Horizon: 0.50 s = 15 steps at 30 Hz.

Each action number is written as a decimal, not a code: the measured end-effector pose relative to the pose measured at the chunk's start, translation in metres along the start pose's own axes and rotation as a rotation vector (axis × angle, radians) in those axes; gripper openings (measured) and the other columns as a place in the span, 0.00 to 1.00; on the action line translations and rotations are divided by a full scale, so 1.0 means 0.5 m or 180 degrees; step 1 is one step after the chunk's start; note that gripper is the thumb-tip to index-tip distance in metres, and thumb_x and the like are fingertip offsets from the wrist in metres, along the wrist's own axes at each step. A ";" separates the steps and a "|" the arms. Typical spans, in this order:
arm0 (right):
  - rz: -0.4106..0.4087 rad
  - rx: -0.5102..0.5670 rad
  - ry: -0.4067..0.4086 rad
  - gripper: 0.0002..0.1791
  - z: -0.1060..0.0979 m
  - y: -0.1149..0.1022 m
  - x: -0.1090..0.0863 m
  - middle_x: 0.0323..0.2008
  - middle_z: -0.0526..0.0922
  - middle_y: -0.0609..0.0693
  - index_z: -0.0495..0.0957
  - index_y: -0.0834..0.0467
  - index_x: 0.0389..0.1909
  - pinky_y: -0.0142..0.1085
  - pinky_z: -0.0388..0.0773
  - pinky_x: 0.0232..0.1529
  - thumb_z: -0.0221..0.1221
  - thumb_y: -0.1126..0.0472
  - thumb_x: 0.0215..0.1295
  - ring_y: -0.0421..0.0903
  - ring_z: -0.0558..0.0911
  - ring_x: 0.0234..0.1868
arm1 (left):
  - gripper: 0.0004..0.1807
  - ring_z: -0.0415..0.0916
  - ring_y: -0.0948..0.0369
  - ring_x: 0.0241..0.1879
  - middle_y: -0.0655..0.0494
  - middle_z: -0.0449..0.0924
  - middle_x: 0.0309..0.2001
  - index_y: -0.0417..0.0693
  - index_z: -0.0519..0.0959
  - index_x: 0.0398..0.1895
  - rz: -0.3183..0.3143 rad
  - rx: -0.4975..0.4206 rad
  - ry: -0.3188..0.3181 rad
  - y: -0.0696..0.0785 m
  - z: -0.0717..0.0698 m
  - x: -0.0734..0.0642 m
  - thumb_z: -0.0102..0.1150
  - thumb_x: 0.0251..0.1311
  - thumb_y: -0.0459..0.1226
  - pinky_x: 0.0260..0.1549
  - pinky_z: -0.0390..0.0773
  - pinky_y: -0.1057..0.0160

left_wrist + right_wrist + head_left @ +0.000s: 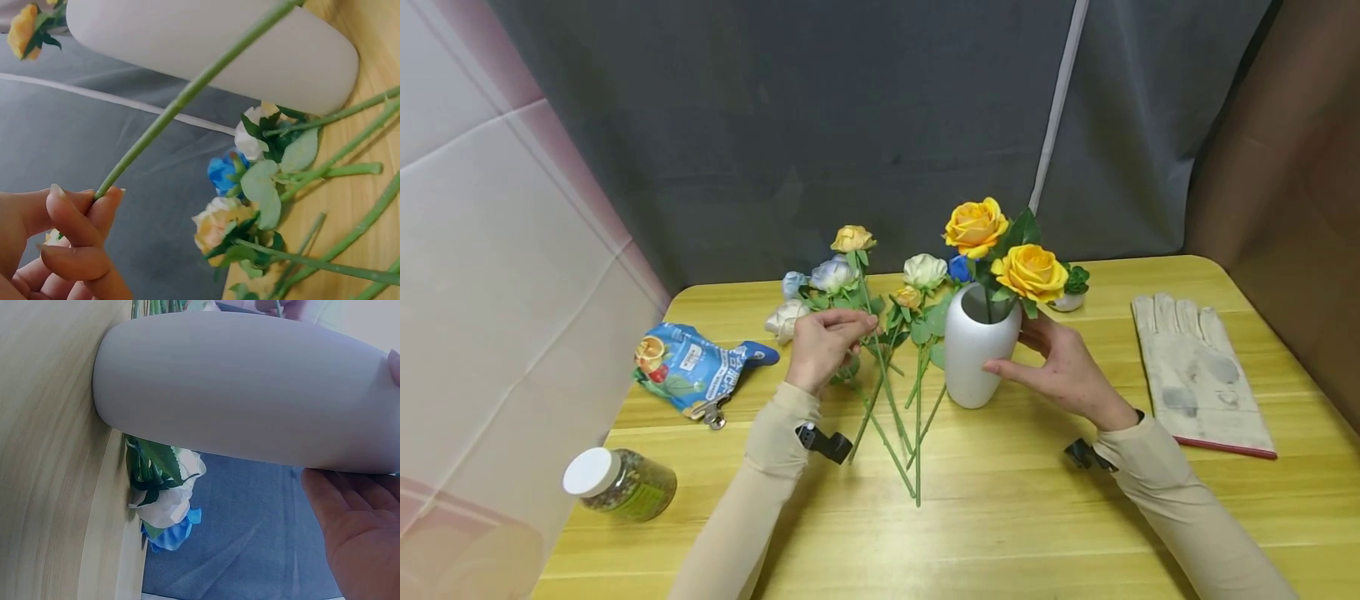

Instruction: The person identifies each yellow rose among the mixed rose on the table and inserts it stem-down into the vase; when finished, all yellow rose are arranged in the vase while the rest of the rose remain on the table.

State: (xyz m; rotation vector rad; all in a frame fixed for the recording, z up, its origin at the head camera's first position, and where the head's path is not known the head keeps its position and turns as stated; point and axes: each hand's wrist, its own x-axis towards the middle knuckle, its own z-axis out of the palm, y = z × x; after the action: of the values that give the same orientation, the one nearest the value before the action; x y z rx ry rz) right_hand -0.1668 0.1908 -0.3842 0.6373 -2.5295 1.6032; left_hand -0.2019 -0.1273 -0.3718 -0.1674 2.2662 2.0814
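My left hand (826,348) pinches the green stem (169,115) of a peach-yellow rose (853,239) between thumb and fingers. The bloom points up and the stem's lower end slants down toward the table. Right of it, a white vase (972,367) stands upright with two large yellow roses, one higher (976,227) and one lower (1032,272), in its mouth. My right hand (1071,375) holds the vase from its right side, thumb in front and fingers partly hidden behind. In the right wrist view, fingertips (315,481) touch the vase wall.
Loose flowers lie behind and between the hands, among them a white rose (925,271) and a blue one (959,268). A blue packet (692,367) and a jar (632,487) are left. A small potted plant (1073,287) and work gloves (1202,375) are right.
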 end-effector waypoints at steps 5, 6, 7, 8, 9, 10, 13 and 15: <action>-0.0028 0.0020 0.0007 0.40 0.000 0.000 0.001 0.66 0.77 0.59 0.68 0.62 0.71 0.27 0.75 0.63 0.74 0.64 0.59 0.57 0.79 0.65 | 0.11 0.75 0.68 0.16 0.50 0.91 0.36 0.38 0.87 0.45 0.0115 -0.0138 0.0054 0.015 0.008 -0.011 0.70 0.64 0.35 0.14 0.67 0.72; -0.0036 0.0021 0.0008 0.40 0.000 0.000 0.001 0.66 0.77 0.59 0.68 0.62 0.71 0.26 0.75 0.62 0.74 0.64 0.60 0.57 0.79 0.65 | 0.10 0.75 0.67 0.16 0.49 0.91 0.36 0.39 0.87 0.44 0.0149 -0.0165 0.0064 0.018 0.010 -0.014 0.70 0.64 0.35 0.13 0.67 0.72; -0.0040 0.0025 0.0009 0.40 0.000 0.000 0.001 0.66 0.77 0.59 0.68 0.62 0.71 0.26 0.74 0.62 0.74 0.64 0.60 0.57 0.79 0.65 | 0.10 0.74 0.67 0.16 0.48 0.91 0.36 0.38 0.87 0.44 0.0184 -0.0196 0.0074 0.021 0.012 -0.017 0.70 0.63 0.35 0.13 0.66 0.73; -0.0045 0.0027 0.0010 0.40 0.001 0.001 0.001 0.66 0.78 0.59 0.68 0.62 0.71 0.25 0.74 0.62 0.74 0.64 0.60 0.57 0.79 0.65 | 0.09 0.74 0.67 0.15 0.48 0.91 0.35 0.39 0.87 0.43 0.0218 -0.0220 0.0090 0.025 0.014 -0.019 0.71 0.63 0.35 0.12 0.65 0.73; -0.0049 0.0025 0.0011 0.40 0.001 0.001 0.001 0.66 0.78 0.59 0.68 0.62 0.71 0.25 0.74 0.62 0.74 0.64 0.60 0.57 0.79 0.65 | 0.09 0.74 0.67 0.15 0.48 0.91 0.35 0.38 0.87 0.43 0.0257 -0.0252 0.0103 0.028 0.016 -0.021 0.71 0.63 0.35 0.12 0.65 0.73; -0.0051 0.0022 0.0013 0.40 0.001 0.001 0.001 0.66 0.78 0.59 0.68 0.62 0.72 0.25 0.74 0.62 0.74 0.64 0.60 0.57 0.79 0.65 | 0.09 0.73 0.67 0.15 0.49 0.91 0.34 0.38 0.87 0.42 0.0296 -0.0280 0.0115 0.032 0.019 -0.024 0.71 0.63 0.35 0.12 0.65 0.73; -0.0045 0.0015 0.0010 0.40 0.001 0.001 0.001 0.66 0.78 0.59 0.68 0.62 0.72 0.30 0.76 0.63 0.74 0.64 0.59 0.57 0.79 0.65 | 0.10 0.73 0.68 0.14 0.51 0.91 0.32 0.38 0.87 0.41 0.0412 -0.0382 0.0156 0.045 0.026 -0.031 0.72 0.61 0.35 0.12 0.65 0.73; -0.0039 0.0010 0.0006 0.40 0.001 0.002 0.001 0.66 0.78 0.59 0.68 0.62 0.72 0.35 0.76 0.64 0.74 0.64 0.59 0.57 0.79 0.65 | 0.10 0.73 0.68 0.14 0.53 0.91 0.31 0.37 0.87 0.41 0.0498 -0.0434 0.0186 0.052 0.030 -0.035 0.73 0.60 0.35 0.13 0.67 0.73</action>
State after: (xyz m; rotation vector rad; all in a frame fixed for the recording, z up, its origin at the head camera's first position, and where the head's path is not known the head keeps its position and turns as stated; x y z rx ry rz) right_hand -0.1674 0.1905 -0.3850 0.6502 -2.5171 1.6035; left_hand -0.1880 -0.1094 -0.3452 -0.0594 2.2366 2.3400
